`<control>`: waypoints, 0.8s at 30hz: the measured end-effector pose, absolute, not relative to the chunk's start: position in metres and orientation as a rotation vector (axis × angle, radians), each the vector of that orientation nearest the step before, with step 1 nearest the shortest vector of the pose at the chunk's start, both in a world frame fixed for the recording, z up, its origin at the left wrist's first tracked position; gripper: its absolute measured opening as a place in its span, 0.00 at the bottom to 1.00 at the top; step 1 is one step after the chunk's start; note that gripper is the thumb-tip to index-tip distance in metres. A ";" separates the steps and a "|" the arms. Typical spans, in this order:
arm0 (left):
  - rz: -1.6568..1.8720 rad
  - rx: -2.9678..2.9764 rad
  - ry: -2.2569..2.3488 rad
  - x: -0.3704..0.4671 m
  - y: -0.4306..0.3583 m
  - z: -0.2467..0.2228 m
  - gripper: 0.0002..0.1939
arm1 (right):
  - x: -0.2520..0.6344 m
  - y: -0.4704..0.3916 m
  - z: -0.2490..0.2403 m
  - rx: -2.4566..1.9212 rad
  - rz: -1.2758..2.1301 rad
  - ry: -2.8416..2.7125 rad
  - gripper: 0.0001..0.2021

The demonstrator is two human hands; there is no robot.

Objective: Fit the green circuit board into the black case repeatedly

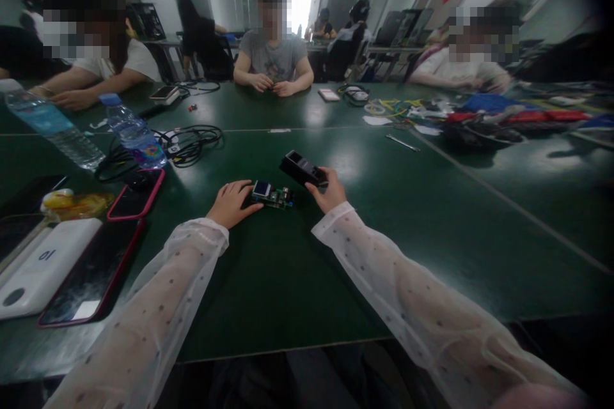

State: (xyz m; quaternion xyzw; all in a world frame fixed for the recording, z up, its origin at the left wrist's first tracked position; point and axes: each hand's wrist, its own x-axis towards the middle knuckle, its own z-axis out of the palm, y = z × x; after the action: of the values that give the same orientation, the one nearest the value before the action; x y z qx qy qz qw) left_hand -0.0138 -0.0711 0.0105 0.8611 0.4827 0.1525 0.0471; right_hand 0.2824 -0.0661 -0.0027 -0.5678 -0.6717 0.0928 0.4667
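A small green circuit board with a little screen at its left end is in front of me, at or just above the table. My left hand has it by the left end, fingers along the far side and thumb at the near edge. To the right, my right hand grips a black rectangular plastic case by its right end, between thumb and fingers. The case is tilted, its far end pointing up and left, close to the board but apart from it. What is inside the case is hidden.
On the left are two water bottles, coiled black cables, phones and a white power bank. Tweezers lie at right, before a heap of wires. Several people sit around the green table.
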 end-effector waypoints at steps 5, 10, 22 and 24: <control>0.461 2.628 1.478 -0.014 -0.071 0.011 0.31 | 0.281 -0.066 -0.005 -1.467 0.224 -1.760 0.25; 0.449 2.620 1.484 -0.013 -0.071 0.011 0.31 | 0.280 -0.066 -0.004 -1.481 0.137 -1.894 0.25; 0.502 2.633 1.483 -0.013 -0.071 0.008 0.30 | 0.278 -0.068 -0.004 -1.518 0.116 -1.915 0.27; 0.502 2.629 1.483 -0.013 -0.071 0.008 0.30 | 0.278 -0.068 -0.003 -1.522 0.120 -1.914 0.27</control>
State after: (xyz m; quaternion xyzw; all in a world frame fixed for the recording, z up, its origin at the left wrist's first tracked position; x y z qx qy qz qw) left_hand -0.0134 -0.0709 0.0081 0.8585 0.4842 0.1639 0.0410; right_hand 0.2778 -0.0681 -0.0035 -0.5845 -0.7354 0.0461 0.3397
